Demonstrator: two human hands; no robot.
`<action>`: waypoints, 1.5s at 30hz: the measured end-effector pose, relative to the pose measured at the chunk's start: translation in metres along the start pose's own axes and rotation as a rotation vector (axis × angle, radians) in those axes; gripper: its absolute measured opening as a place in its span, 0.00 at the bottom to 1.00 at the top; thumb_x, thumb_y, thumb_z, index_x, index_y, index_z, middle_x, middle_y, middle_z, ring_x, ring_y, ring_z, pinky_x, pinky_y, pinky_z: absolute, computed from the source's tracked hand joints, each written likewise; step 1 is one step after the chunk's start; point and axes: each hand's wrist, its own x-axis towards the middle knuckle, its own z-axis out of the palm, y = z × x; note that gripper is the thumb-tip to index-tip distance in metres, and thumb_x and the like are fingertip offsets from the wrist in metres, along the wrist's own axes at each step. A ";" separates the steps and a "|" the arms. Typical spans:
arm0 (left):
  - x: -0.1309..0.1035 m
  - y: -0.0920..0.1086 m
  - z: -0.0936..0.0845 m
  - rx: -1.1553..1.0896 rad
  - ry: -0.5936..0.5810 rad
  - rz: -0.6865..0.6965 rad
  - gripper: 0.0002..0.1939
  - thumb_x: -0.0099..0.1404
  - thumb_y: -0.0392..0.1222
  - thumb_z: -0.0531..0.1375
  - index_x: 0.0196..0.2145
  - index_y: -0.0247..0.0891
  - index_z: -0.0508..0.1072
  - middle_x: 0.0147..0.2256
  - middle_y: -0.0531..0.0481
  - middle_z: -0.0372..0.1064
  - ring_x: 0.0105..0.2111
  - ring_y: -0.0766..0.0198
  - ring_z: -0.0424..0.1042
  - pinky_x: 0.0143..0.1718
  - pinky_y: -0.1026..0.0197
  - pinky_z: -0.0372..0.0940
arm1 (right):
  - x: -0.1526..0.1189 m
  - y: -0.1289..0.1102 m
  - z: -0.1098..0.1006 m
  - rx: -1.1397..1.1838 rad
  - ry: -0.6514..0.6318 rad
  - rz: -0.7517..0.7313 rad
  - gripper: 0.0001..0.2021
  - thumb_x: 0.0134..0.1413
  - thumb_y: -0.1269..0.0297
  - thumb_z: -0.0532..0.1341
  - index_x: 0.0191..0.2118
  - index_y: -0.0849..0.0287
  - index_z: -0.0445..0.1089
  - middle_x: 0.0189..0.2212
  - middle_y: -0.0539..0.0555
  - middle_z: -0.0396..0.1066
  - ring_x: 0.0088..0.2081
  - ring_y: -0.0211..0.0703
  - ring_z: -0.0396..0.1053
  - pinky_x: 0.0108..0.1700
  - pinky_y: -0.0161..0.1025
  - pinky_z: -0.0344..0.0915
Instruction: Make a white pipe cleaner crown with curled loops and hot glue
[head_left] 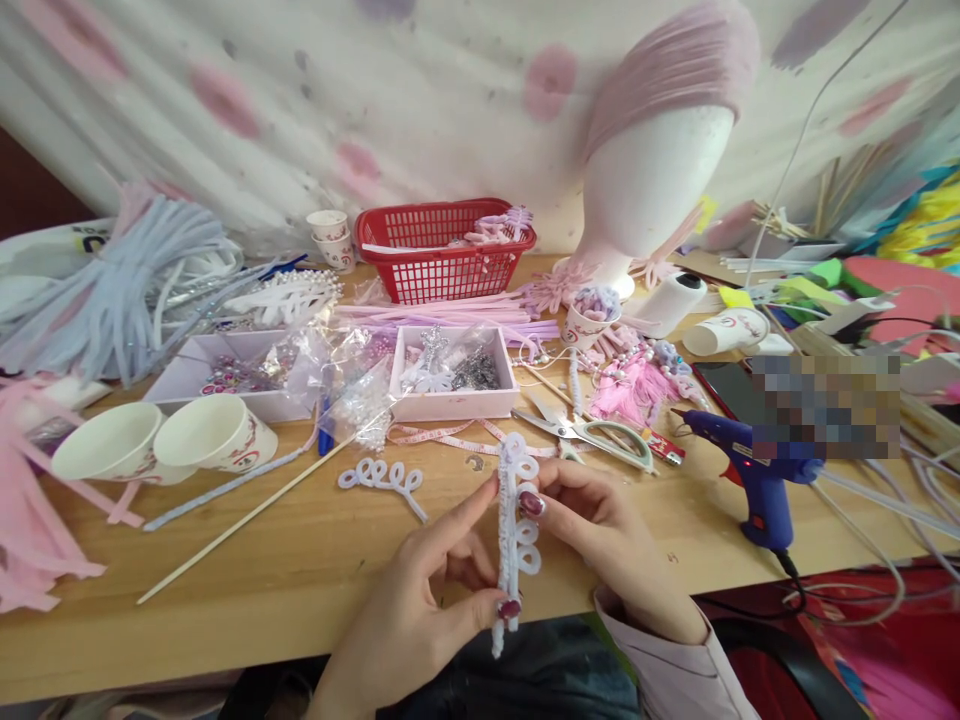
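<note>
Above the table's front edge, both hands hold a pale lilac pipe cleaner piece (508,530), upright, with a row of small loops down its right side. My left hand (431,590) pinches it from the left, the thumb near its lower end. My right hand (592,530) grips it higher up among the loops, thumb in front. A second looped pipe cleaner (382,478) lies on the table just beyond my left hand. Scissors (592,440) with pale green handles lie past my right hand. A blue glue gun (757,470) stands to the right.
Two paper cups (217,435), a wooden stick (240,515) and a white bead box (454,400) lie to the left and ahead. Behind them stand a red basket (442,265) and a white mannequin head (652,180). Pipe cleaner bundles (127,290) fill the far left.
</note>
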 end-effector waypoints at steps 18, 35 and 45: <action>-0.001 -0.001 0.005 0.105 0.003 -0.115 0.35 0.66 0.36 0.62 0.67 0.58 0.59 0.35 0.55 0.66 0.33 0.68 0.70 0.37 0.65 0.69 | 0.003 0.006 0.001 -0.088 0.073 0.044 0.15 0.48 0.56 0.74 0.27 0.61 0.73 0.21 0.48 0.68 0.23 0.33 0.63 0.26 0.31 0.61; 0.002 0.004 0.008 0.200 0.031 -0.091 0.34 0.66 0.35 0.58 0.67 0.54 0.59 0.34 0.53 0.63 0.31 0.67 0.66 0.34 0.66 0.69 | 0.004 0.006 0.003 -0.113 0.114 0.079 0.16 0.45 0.53 0.74 0.26 0.61 0.73 0.20 0.48 0.68 0.22 0.35 0.61 0.26 0.34 0.61; 0.001 0.000 0.005 0.176 0.049 -0.101 0.37 0.67 0.36 0.58 0.70 0.49 0.52 0.35 0.53 0.64 0.33 0.66 0.67 0.36 0.64 0.68 | 0.005 0.009 0.000 -0.154 0.107 0.037 0.16 0.50 0.51 0.71 0.28 0.60 0.76 0.24 0.51 0.72 0.26 0.37 0.64 0.29 0.34 0.62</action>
